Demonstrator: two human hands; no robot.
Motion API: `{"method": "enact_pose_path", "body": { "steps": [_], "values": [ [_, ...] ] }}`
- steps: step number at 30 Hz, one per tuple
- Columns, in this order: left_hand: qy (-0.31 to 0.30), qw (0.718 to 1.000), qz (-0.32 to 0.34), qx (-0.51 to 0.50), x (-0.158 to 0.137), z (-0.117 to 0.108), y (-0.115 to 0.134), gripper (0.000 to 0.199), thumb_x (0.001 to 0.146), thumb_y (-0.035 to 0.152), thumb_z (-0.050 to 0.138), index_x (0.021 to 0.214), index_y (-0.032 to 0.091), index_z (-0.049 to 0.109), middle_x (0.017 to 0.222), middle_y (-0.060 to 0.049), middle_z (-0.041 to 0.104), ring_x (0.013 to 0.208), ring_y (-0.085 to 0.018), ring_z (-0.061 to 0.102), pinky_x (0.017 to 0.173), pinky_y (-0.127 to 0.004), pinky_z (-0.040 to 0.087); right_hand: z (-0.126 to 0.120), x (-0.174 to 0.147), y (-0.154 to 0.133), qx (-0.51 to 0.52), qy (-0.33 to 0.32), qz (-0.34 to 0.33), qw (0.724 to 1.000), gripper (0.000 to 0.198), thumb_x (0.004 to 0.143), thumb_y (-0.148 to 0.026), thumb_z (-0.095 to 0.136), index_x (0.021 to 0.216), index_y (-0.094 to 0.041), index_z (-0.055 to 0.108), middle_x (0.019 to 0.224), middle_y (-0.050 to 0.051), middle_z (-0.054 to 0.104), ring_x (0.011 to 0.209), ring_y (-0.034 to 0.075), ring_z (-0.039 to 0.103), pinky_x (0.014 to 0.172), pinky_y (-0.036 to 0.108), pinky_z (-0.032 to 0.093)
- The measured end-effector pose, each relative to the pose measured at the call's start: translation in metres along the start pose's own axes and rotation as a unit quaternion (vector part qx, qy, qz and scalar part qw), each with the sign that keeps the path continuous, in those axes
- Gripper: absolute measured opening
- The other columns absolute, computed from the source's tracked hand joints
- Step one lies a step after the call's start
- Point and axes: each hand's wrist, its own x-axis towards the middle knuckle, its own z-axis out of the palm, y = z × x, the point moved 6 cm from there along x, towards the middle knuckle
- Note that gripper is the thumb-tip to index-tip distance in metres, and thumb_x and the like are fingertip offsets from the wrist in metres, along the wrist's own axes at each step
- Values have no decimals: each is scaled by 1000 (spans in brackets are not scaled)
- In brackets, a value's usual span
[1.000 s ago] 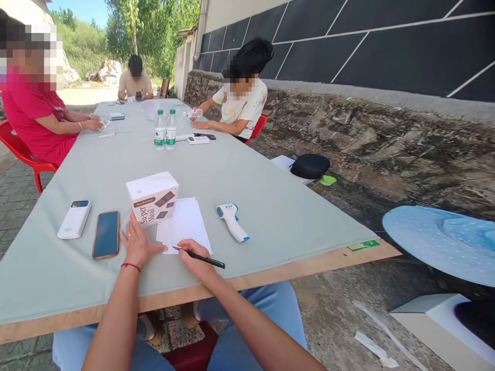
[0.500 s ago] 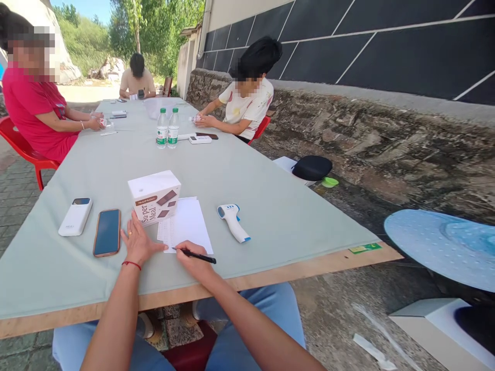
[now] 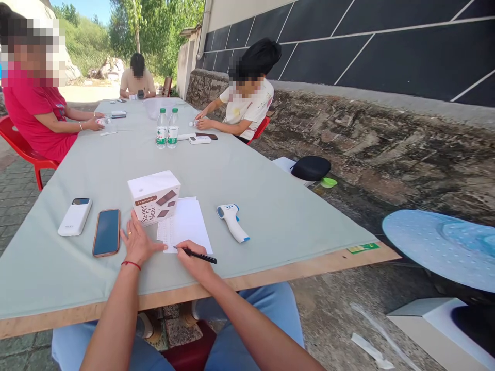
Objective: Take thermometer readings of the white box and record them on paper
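Observation:
My right hand [image 3: 192, 257] is closed around a black pen [image 3: 201, 255], its tip on the lower part of white paper sheets [image 3: 191, 221]. Small printed marks cover the left sheet, too fine to read. My left hand [image 3: 139, 241] lies open with fingers spread, its thumb at the sheet's lower left edge. Its fingertips reach the front of a white box [image 3: 153, 184] labelled "Super Meal", which stands on the top part of the paper. Left of that hand lies a phone [image 3: 106, 232] in an orange-brown case.
On the table [image 3: 266, 206] are a white power bank [image 3: 75, 216], a white and blue forehead thermometer [image 3: 233, 222] and two water bottles [image 3: 167, 131]. Three people sit around the far part. A blue dotted round object [image 3: 436, 245] stands right of the table, above a white box [image 3: 425, 314].
The pen tip has moved very slightly to the right on the paper. My left hand stays in place. The camera view has shifted a little.

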Motion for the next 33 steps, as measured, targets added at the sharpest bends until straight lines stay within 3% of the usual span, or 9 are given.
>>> {"method": "enact_pose_path", "body": {
  "steps": [22, 33],
  "values": [
    [4, 1000, 2, -9, 0, -1, 0, 149, 49, 37, 83, 145, 15, -28, 157, -25, 13, 147, -38, 9, 114, -61, -2, -4, -1, -1, 2, 14, 11, 1000, 20, 70, -30, 48, 68, -24, 67, 67, 1, 69, 64, 19, 61, 61, 30, 47],
    [3, 1000, 3, -3, 0, -2, 0, 148, 49, 36, 83, 145, 14, -28, 157, -25, 14, 147, -39, 10, 114, -62, 0, -1, -1, -3, -32, -12, 11, 999, 20, 70, -27, 47, 69, -24, 67, 69, 1, 70, 68, 19, 63, 63, 30, 46]
  ]
}}
